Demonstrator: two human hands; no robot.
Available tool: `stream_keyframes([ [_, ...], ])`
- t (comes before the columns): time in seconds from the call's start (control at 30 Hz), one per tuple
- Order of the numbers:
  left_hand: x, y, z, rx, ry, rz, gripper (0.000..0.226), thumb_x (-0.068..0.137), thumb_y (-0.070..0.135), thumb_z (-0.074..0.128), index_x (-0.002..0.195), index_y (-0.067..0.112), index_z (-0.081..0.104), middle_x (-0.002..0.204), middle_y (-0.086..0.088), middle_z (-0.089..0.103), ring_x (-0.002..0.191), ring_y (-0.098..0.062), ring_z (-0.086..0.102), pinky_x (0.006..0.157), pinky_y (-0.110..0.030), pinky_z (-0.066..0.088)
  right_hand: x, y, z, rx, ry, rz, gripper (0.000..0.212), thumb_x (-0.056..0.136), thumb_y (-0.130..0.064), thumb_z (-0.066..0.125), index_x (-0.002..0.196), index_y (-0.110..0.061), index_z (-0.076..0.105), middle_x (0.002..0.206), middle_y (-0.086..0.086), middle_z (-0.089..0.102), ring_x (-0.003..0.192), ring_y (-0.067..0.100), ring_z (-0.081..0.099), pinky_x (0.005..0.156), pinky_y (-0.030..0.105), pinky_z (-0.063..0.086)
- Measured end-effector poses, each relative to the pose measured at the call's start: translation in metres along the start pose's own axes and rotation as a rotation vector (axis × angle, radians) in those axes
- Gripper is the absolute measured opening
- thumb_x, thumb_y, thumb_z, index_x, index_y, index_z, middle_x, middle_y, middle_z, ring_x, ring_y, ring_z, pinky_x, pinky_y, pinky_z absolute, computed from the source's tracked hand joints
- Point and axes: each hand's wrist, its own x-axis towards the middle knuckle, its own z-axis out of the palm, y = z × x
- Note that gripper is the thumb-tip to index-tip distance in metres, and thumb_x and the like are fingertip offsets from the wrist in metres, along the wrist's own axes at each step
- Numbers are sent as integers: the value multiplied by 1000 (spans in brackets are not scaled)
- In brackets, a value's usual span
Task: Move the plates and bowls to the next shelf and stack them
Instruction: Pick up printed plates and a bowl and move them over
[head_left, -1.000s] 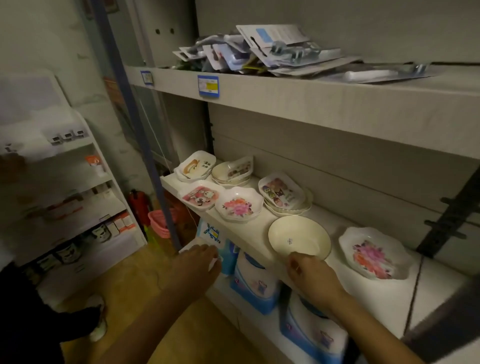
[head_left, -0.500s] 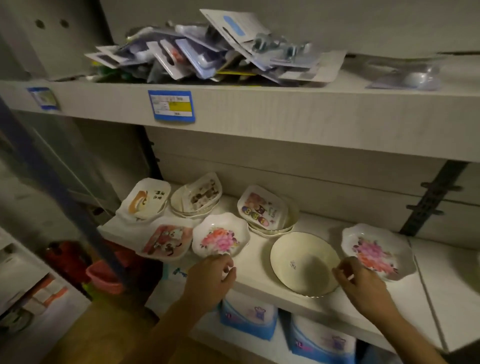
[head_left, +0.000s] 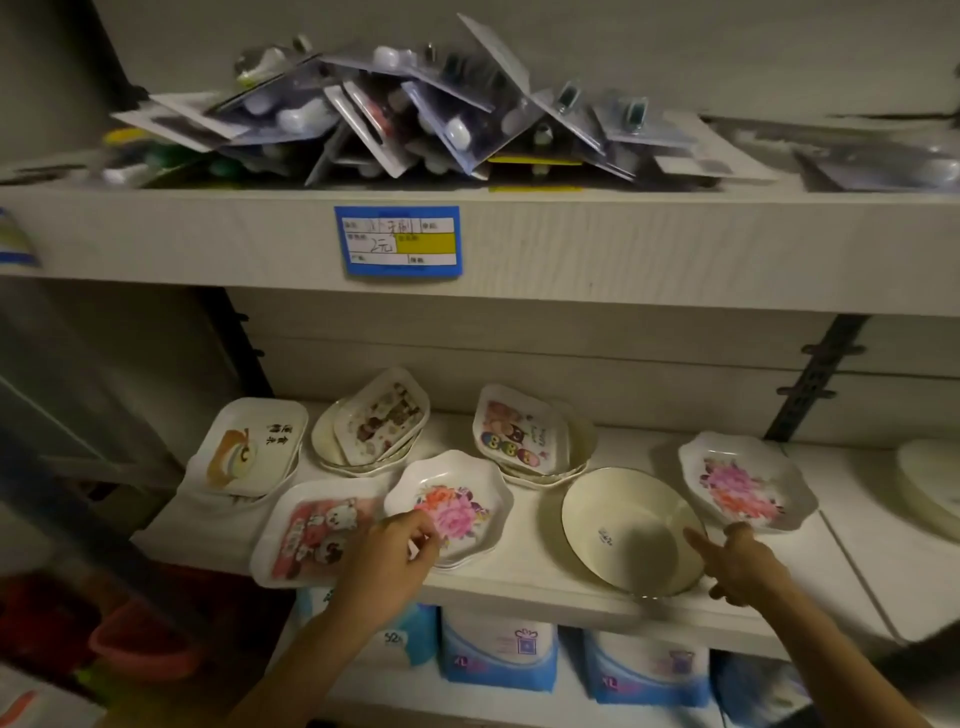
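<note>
1. Beginning the pick-up step: every dish lies on the shelf (head_left: 519, 587), so all moving and stacking appears to remain.
2. Left hand (head_left: 387, 564): fingers curled narrow, apparently pinching the near rim of the left flower plate (head_left: 452, 506), which lies just beyond the fingertips.
3. Right hand (head_left: 745, 569): forefinger straight, touching the right rim of the bowl (head_left: 623, 525). The thumb is raised at the near rim of the right flower plate (head_left: 748, 486). It holds nothing.
4. Next move, as judged: the right fingers close on one rim, then both pieces lift clear and travel right.
5. Count: two flower plates and one bowl. Four picture dishes (head_left: 522, 431) lie beyond and left of the left fingers; three top piles whose depth cannot be told. One pale dish (head_left: 930, 488) lies well right of the right fingers.
</note>
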Motion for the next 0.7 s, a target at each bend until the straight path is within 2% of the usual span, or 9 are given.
stream_keyframes([
  [0.1, -1, -3, -1, -40, -3, -44, 16, 89, 28, 54, 95, 18, 65, 79, 10, 63, 72, -8, 61, 62, -18, 48, 1, -5, 2, 96, -91, 29, 53, 93, -32, 52, 130, 2, 35, 78, 11, 57, 54, 21, 63, 47, 27, 50],
  [0.2, -5, -8, -1, -52, 7, -67, 13, 89, 27, 55, 91, 18, 65, 69, 15, 60, 70, -8, 62, 65, -23, 52, 10, -2, 13, 153, -132, 72, 46, 92, -24, 55, 125, 5, 41, 79, 15, 59, 66, 33, 68, 48, 32, 54],
  [0.27, -8, -11, -1, -59, 19, -74, 11, 88, 25, 56, 86, 18, 65, 63, 19, 54, 65, -4, 59, 59, -16, 46, 12, 1, 19, 133, -113, 72, 43, 91, -19, 56, 124, 6, 45, 77, 14, 60, 74, 36, 67, 61, 40, 58],
  [0.33, -11, -14, -1, -63, 16, -80, 9, 88, 26, 56, 81, 22, 60, 64, 18, 54, 62, -1, 56, 55, -11, 39, 8, 0, 23, 81, -66, 26, 40, 91, -19, 55, 120, 7, 49, 84, 17, 63, 89, 39, 65, 85, 49, 53],
  [0.4, -15, -16, 0, -65, 2, -93, 10, 88, 26, 56, 79, 25, 56, 66, 17, 56, 65, -2, 58, 59, -13, 44, -2, -5, 24, 56, -18, -34, 37, 93, -19, 52, 118, 7, 51, 99, 23, 63, 96, 37, 58, 94, 46, 46],
  [0.5, -17, -22, 1, -70, -7, -108, 9, 88, 25, 56, 82, 20, 61, 68, 15, 58, 68, -4, 61, 61, -13, 46, -8, -8, 26, 29, 5, -88, 34, 94, -18, 50, 119, 6, 52, 93, 16, 55, 88, 29, 51, 83, 39, 43],
  [0.6, -18, -24, 3, -85, -10, -124, 11, 88, 25, 56, 84, 17, 63, 71, 11, 62, 69, -6, 61, 64, -17, 48, -9, -11, 23, 10, -12, -86, 25, 91, -11, 52, 112, 3, 53, 75, 12, 60, 84, 36, 62, 78, 45, 51],
  [0.63, -17, -24, 3, -89, -10, -130, 11, 88, 25, 56, 85, 17, 63, 73, 9, 64, 69, -7, 62, 65, -19, 49, -10, -10, 21, 14, -16, -94, 19, 89, -7, 52, 107, 1, 54, 65, 9, 61, 77, 36, 65, 70, 43, 53],
  [0.7, -15, -23, 4, -93, -5, -131, 12, 88, 25, 56, 83, 17, 63, 74, 7, 66, 68, -7, 61, 63, -19, 48, -11, -9, 18, 22, -7, -117, 7, 90, -5, 49, 96, -3, 51, 46, 2, 60, 57, 26, 61, 53, 30, 45],
])
